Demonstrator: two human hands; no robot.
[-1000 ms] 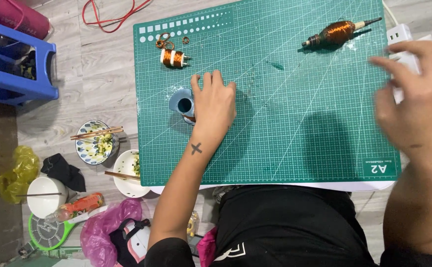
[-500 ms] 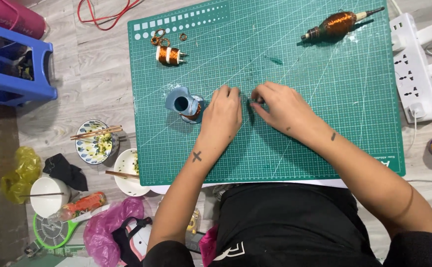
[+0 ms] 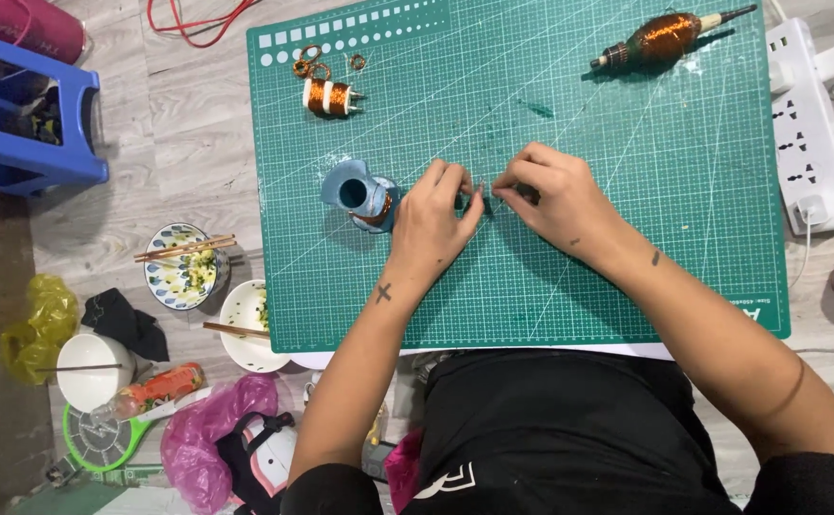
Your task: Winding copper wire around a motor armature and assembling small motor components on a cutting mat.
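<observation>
My left hand (image 3: pixel 433 224) and my right hand (image 3: pixel 550 195) meet fingertip to fingertip at the middle of a green cutting mat (image 3: pixel 627 277). Both pinch something very thin between them, too fine to identify. Just left of my left hand stands a blue spool (image 3: pixel 360 194) wound with copper wire, touching or nearly touching the hand. A smaller white bobbin of copper wire (image 3: pixel 328 97) lies near the mat's far left corner, with small copper rings (image 3: pixel 310 63) beside it. A long spindle wound with copper wire (image 3: pixel 660 38) lies at the far right of the mat.
A white power strip (image 3: pixel 803 124) lies right of the mat. A blue plastic stool (image 3: pixel 30 124) stands at far left. Bowls with chopsticks (image 3: pixel 186 267), a white cup (image 3: pixel 91 367), a pink bag (image 3: pixel 202 439) and a yellow bag (image 3: pixel 40 319) crowd the floor at lower left.
My right hand came in from the right edge to the mat's middle and joined my left hand's fingertips. The left hand shifted slightly right, off the blue spool.
</observation>
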